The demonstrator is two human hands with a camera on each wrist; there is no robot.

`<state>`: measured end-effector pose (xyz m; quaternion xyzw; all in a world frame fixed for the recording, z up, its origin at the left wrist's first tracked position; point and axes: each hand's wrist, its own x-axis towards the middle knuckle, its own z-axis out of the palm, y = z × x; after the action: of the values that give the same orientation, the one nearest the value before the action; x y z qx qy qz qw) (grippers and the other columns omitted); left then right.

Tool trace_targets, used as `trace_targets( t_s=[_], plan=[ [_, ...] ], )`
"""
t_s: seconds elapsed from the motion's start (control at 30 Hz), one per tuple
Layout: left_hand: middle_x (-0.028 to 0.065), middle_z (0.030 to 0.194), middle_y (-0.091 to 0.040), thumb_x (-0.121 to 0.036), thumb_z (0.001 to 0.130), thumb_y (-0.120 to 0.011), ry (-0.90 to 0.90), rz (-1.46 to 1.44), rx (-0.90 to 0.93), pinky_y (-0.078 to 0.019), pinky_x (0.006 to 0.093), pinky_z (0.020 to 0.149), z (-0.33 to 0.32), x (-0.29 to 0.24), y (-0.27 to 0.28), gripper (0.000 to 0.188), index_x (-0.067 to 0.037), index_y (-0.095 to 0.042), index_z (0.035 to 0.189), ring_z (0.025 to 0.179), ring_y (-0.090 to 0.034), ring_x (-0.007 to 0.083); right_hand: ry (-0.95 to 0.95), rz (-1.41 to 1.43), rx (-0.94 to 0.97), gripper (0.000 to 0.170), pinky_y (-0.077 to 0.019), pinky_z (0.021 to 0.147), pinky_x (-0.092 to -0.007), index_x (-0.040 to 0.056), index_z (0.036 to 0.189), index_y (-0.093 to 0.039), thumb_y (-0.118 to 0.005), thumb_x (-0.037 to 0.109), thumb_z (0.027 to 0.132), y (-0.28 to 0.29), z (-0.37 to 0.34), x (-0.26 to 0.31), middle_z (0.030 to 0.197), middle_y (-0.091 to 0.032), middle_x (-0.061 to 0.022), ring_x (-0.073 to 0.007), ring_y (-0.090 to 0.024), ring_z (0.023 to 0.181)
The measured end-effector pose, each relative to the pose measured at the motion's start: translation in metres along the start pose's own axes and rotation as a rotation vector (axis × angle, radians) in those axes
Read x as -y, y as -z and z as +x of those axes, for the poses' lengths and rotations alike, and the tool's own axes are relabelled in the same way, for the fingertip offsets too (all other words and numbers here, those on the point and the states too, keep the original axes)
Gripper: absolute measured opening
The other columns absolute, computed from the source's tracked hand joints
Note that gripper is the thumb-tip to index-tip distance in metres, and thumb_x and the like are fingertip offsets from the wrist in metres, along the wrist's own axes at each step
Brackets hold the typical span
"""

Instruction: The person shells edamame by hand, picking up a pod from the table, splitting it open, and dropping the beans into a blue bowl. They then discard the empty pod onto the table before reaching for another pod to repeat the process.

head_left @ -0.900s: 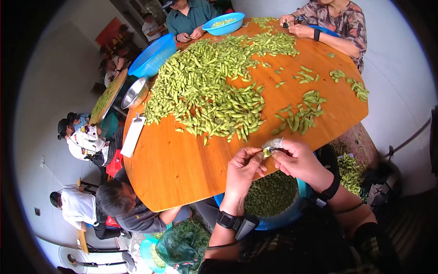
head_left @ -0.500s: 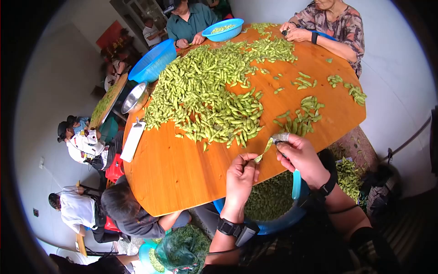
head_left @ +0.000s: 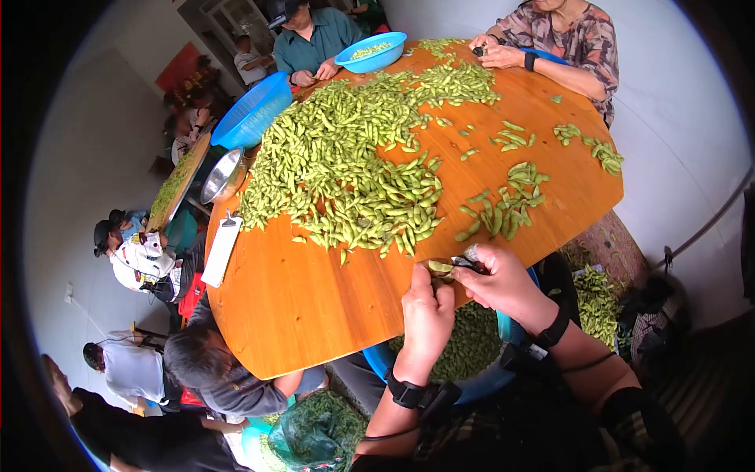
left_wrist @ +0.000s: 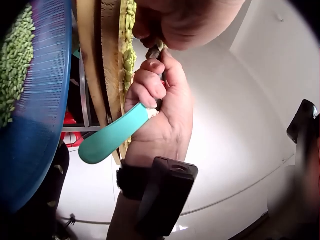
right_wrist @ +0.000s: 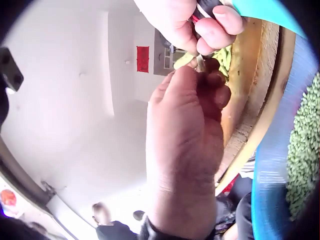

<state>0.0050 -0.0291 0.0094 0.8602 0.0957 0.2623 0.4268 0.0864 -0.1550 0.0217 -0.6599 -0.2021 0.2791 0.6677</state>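
My left hand (head_left: 429,318) pinches a green bean pod (head_left: 440,267) above the near edge of the wooden table; the pod (right_wrist: 184,61) also shows at the fingertips in the right wrist view. My right hand (head_left: 511,287) has its fingers curled round a small dark tool, its tip against the pod. From that fist juts a teal handle (left_wrist: 112,135), seen in the left wrist view. A pale wrapping covers the right index finger. Beneath both hands stands a blue basin (head_left: 376,360) of shelled beans (head_left: 464,346).
A large heap of pods (head_left: 338,157) covers the middle of the table (head_left: 291,307), with a smaller cluster (head_left: 511,204) to the right. Along its left side are a clipboard (head_left: 222,252), a metal bowl (head_left: 223,177) and a blue basket (head_left: 252,114). Several people sit around.
My hands have come together again after drawing apart with a pod stretched between them. At lower left, a person in black has come further into view.
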Motion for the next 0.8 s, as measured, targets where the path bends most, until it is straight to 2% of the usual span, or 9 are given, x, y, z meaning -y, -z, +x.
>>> trace_targets(
  t_s=[0.13, 0.2, 0.23, 0.33, 0.4, 0.47, 0.5, 0.67, 0.8],
  plan=[
    [0.0174, 0.086, -0.065, 0.003, 0.088, -0.051, 0.051, -0.032, -0.031, -0.0525, 0.0370, 0.067, -0.003, 0.007, 0.004, 0.015, 0.001, -0.053, 0.103, 0.074, -0.066, 0.0320, -0.145, 0.212, -0.011, 0.011, -0.0343, 0.041, -0.0210, 0.0032, 0.087, -0.054, -0.062, 0.010, 0.092, -0.001, -0.004, 0.010, 0.062, -0.054, 0.0004, -0.0031, -0.046, 0.047],
    [0.0180, 0.089, -0.066, 0.003, 0.090, -0.050, -0.004, 0.045, -0.167, -0.0525, 0.0359, 0.068, -0.004, 0.008, 0.008, 0.013, 0.002, -0.055, 0.101, 0.078, -0.067, 0.0303, -0.017, 0.045, -0.205, 0.017, -0.0381, 0.044, -0.0250, 0.0014, 0.079, -0.054, -0.064, 0.011, 0.089, -0.003, -0.002, 0.008, 0.061, -0.054, -0.0003, -0.0060, -0.047, 0.050],
    [0.0177, 0.088, -0.066, 0.001, 0.093, -0.051, 0.073, 0.036, -0.103, -0.0525, 0.0351, 0.068, -0.007, 0.003, 0.010, 0.009, 0.002, -0.057, 0.100, 0.079, -0.067, 0.0295, 0.180, -0.116, -0.268, 0.019, -0.0390, 0.048, -0.0294, 0.0001, 0.075, -0.052, -0.065, 0.009, 0.086, -0.006, 0.002, -0.003, 0.060, -0.053, -0.0018, -0.0090, -0.046, 0.053],
    [0.0177, 0.086, -0.065, -0.005, 0.096, -0.052, 0.005, -0.057, 0.006, -0.0527, 0.0354, 0.069, -0.009, -0.004, 0.004, 0.010, 0.003, -0.057, 0.100, 0.079, -0.067, 0.0292, 0.294, -0.312, -0.314, 0.020, -0.0392, 0.051, -0.0327, -0.0012, 0.073, -0.051, -0.065, 0.008, 0.084, -0.015, -0.002, -0.008, 0.060, -0.053, -0.0040, -0.0123, -0.046, 0.055],
    [0.0106, 0.079, -0.063, -0.011, 0.099, -0.053, 0.144, -0.250, 0.045, -0.0512, 0.0302, 0.064, -0.013, -0.004, 0.001, 0.014, 0.002, -0.057, 0.100, 0.070, -0.064, 0.0205, 0.261, -0.211, -0.239, 0.020, -0.0380, 0.047, -0.0288, -0.0003, 0.075, -0.052, -0.064, 0.009, 0.087, -0.014, -0.004, -0.009, 0.061, -0.054, -0.0037, -0.0102, -0.046, 0.052],
    [0.0019, 0.075, -0.059, -0.012, 0.100, -0.052, 0.318, -0.693, 0.093, -0.0453, 0.0226, 0.057, -0.016, 0.005, 0.002, 0.014, 0.000, -0.058, 0.100, 0.062, -0.054, 0.0085, -0.099, 0.320, 0.031, 0.018, -0.0348, 0.043, -0.0238, 0.0008, 0.080, -0.052, -0.062, 0.011, 0.091, -0.009, -0.013, 0.010, 0.063, -0.054, -0.0029, -0.0070, -0.047, 0.048],
    [-0.0039, 0.074, -0.054, -0.013, 0.101, -0.051, 0.337, -0.758, 0.117, -0.0386, 0.0176, 0.054, -0.016, 0.004, 0.005, 0.013, -0.002, -0.058, 0.101, 0.062, -0.044, 0.0022, -0.121, 0.337, 0.076, 0.016, -0.0314, 0.040, -0.0202, 0.0012, 0.085, -0.052, -0.060, 0.013, 0.093, -0.006, -0.015, 0.015, 0.064, -0.053, -0.0017, -0.0042, -0.046, 0.046],
    [-0.0023, 0.073, -0.056, -0.010, 0.099, -0.052, 0.396, -0.623, 0.107, -0.0402, 0.0190, 0.054, -0.026, -0.003, 0.011, 0.011, -0.002, -0.059, 0.099, 0.061, -0.049, 0.0042, -0.160, 0.342, 0.161, 0.017, -0.0311, 0.039, -0.0214, 0.0016, 0.086, -0.052, -0.059, 0.015, 0.094, 0.009, -0.010, 0.005, 0.065, -0.053, -0.0014, -0.0051, -0.045, 0.045],
    [0.0019, 0.076, -0.059, -0.003, 0.095, -0.051, 0.273, -0.234, 0.329, -0.0408, 0.0196, 0.050, -0.042, -0.009, 0.032, 0.012, -0.003, -0.061, 0.102, 0.060, -0.054, 0.0052, -0.018, 0.337, -0.174, 0.012, -0.0325, 0.038, -0.0218, 0.0031, 0.100, -0.055, -0.053, 0.014, 0.097, 0.043, 0.021, -0.002, 0.068, -0.052, 0.0000, -0.0053, -0.042, 0.044]
  ],
)
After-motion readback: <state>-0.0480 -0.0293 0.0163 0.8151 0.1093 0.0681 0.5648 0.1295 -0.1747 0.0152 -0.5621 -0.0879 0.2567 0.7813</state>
